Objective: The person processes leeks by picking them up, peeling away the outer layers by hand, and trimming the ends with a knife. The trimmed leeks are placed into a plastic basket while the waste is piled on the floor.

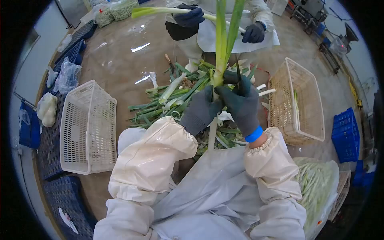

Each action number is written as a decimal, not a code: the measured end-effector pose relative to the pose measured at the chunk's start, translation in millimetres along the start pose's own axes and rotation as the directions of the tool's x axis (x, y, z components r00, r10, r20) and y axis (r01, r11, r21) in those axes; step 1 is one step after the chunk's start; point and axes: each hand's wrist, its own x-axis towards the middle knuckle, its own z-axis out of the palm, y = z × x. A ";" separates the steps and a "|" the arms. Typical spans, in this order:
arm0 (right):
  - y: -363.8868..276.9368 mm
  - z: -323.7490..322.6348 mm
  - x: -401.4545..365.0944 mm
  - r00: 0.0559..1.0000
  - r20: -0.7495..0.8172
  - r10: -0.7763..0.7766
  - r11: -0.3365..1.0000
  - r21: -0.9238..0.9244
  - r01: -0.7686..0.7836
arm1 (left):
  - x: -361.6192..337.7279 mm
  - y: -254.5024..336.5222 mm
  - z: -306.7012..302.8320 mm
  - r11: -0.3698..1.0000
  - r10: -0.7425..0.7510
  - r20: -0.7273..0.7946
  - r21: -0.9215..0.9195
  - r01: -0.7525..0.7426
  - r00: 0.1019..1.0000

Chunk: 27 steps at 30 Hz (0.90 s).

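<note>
A long leek (219,76) stands upright in front of me, its green leaves at the top of the view and its white stem pointing down. My left hand (201,110), in a dark grey glove, is closed round the stem. My right hand (243,104), gloved with a blue band at the wrist, pinches the same leek just to the right, and a dark pointed blade (238,69) sticks up from it. Below and behind both hands lies a heap of green leek leaves and trimmings (176,98) on the wet floor.
White crates stand at left (89,128) and right (296,102). Across the heap, a co-worker's gloved hands (254,33) hold another leek (160,11). A bag of green stalks (316,188) lies at lower right, near a blue crate (345,135). Dark pallets (68,200) line the left.
</note>
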 end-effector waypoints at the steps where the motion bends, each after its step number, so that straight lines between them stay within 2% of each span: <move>1: -0.5 -1.0 0.1 1.000 0.005 0.015 1.000 -0.026 -0.015 | 0.0 -1.1 -0.3 1.000 0.001 0.001 -0.001 -0.001 1.000; 5: 15.9 -4.2 3.8 0.991 0.111 0.076 0.992 -0.108 -0.064 | 5.6 -13.1 -3.7 0.991 -0.004 0.002 0.134 0.004 1.000; 8: 21.4 0.6 0.6 0.995 0.100 -0.007 0.988 -0.156 0.022 | 7.2 -12.5 -4.4 0.989 0.069 -0.036 0.136 -0.063 0.997; 11: 24.3 3.9 1.6 0.992 0.017 -0.125 0.966 -0.226 0.126 | 6.3 -8.2 -1.0 0.975 0.186 -0.125 0.144 -0.168 0.975; 14: 11.9 3.1 6.5 0.977 -0.015 -0.213 0.935 -0.295 0.200 | 3.0 -0.8 -3.2 0.968 0.157 -0.131 0.217 -0.127 0.979; 17: 19.3 -1.8 5.3 0.998 0.066 0.013 0.994 -0.107 -0.006 | 5.7 -7.9 0.0 0.994 0.050 -0.094 0.105 -0.040 0.994; 20: 12.2 -1.1 3.2 0.998 0.066 -0.026 0.991 -0.127 0.034 | 7.7 -10.0 -1.5 0.998 0.015 -0.052 0.063 -0.012 0.999; 23: -4.2 -0.5 3.5 0.998 0.028 0.057 0.998 0.007 -0.058 | 8.8 -5.3 -6.7 0.988 0.044 0.052 -0.153 -0.036 0.998; 27: 5.0 -23.0 13.4 0.976 -0.032 0.216 0.967 0.148 -0.209 | 14.2 -2.3 -17.9 0.857 -0.063 0.129 -0.502 0.120 0.990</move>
